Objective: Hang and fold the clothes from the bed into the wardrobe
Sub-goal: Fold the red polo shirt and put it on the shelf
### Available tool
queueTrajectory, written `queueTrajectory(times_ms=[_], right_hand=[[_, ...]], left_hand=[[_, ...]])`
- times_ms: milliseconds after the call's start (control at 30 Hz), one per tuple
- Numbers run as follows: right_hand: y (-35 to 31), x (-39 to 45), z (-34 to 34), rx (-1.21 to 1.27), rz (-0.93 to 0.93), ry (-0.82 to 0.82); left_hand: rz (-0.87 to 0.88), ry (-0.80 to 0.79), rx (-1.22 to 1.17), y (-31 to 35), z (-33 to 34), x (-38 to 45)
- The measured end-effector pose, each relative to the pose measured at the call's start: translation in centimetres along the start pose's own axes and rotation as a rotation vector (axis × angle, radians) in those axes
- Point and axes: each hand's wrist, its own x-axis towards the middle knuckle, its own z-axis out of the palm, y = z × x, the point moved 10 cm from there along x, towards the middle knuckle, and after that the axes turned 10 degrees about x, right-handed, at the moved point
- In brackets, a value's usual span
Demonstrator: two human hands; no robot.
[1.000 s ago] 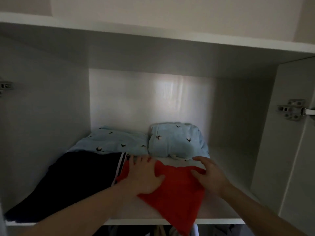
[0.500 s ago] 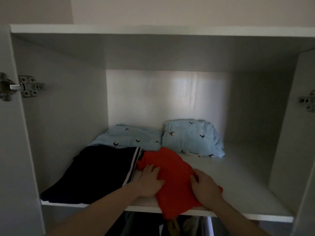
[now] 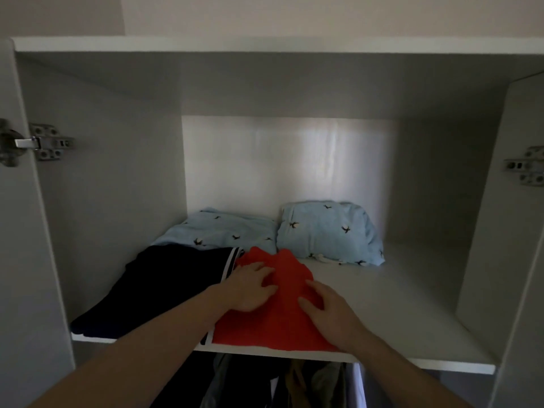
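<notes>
Step in hand, as judged from the layout: placement of a folded garment on the white wardrobe shelf (image 3: 382, 304). The folded red fabric garment (image 3: 273, 319) lies at lower centre of the frame, on the shelf, its near edge at the shelf's front lip. It lies just beside the folded dark navy garment with white stripe trim (image 3: 164, 284) at lower left, the two edges apparently touching.

The left hand (image 3: 250, 287) rests flat on the upper left part of the red garment, fingers spread, grasping nothing. The right hand (image 3: 326, 310) rests on its right side, fingers loosely curved; whether it pinches cloth cannot be told.

Two folded light blue printed items (image 3: 326, 231) sit behind, at centre frame.

Next move, by estimate: smooth and square the red garment, then lift both hands clear without dragging the fold. Hanging clothes (image 3: 279, 384) show below the shelf.
</notes>
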Motion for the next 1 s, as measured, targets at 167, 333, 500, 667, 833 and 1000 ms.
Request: queueTrajectory(times_ms=[167,333,500,667,833,1000], right_hand=[[1.7,1.3,1.9,-0.219,0.033,-0.097],[2.6,1.5,2.0,-0.214,0.074,-0.076],[3.6,1.1,1.9,-0.291,0.117,-0.043],[3.5,0.4,1.8,-0.327,0.155,-0.029],[2.4,-0.5,0.7,-0.314,0.143,0.088],[1.7,-2.8,-0.6,-0.295,0.187,0.267]], left_hand=[[-0.073,-0.007,0.135,-2.3,3.4,-1.2],[-0.089,0.065,0.066,-2.6,3.7,-1.2],[-0.116,0.136,-0.040,-3.3,3.3,-0.8],[-0.110,0.124,-0.049,-3.3,3.5,-0.7],[-0.091,0.137,-0.027,-3.2,3.5,-0.9],[-0.055,0.167,-0.064,-3.1,3.4,-0.9]])
